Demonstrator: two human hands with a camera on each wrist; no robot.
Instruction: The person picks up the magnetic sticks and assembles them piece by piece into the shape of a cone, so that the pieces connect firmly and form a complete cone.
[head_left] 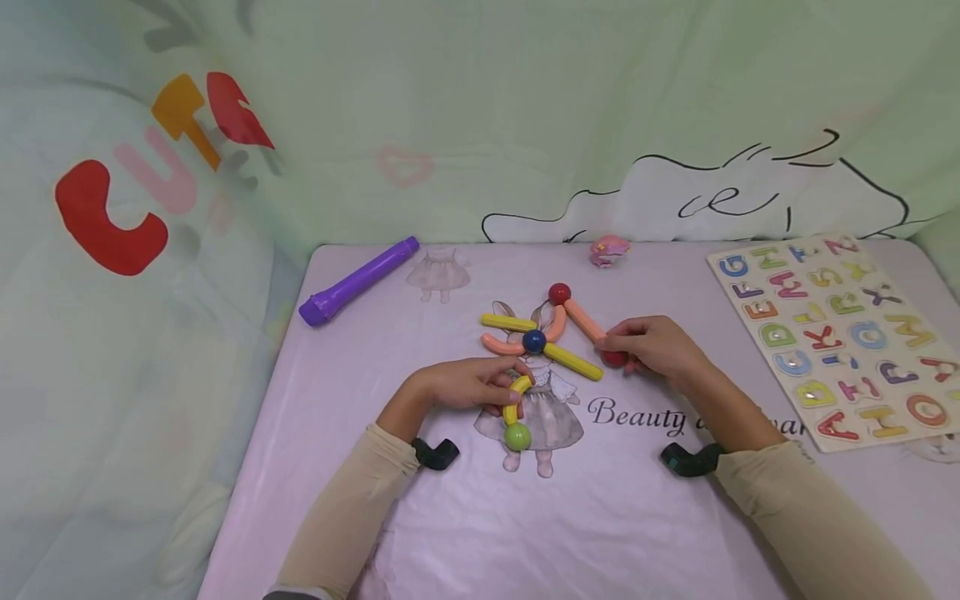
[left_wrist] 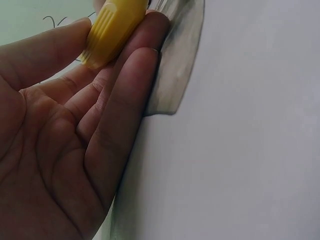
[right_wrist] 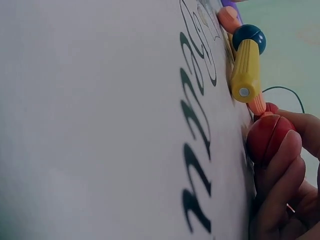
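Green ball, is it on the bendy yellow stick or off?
On: in the head view, the green ball touches the bendy yellow stick that the left hand holds.

This looks like a child's play corner — the views do not settle whether it sits in a home or a studio. Green cloth [head_left: 465,125] hangs behind the table and paler cloth [head_left: 75,375] at the left, the latter carrying big coloured letters [head_left: 84,204]. A pinkish cover [head_left: 600,525], printed with a dressed rabbit [head_left: 558,417] and script, spreads over the tabletop. Toys lie there — an alphabet board [head_left: 867,367], a purple toy microphone [head_left: 360,283], bright sticks [head_left: 572,362] and balls [head_left: 534,341].
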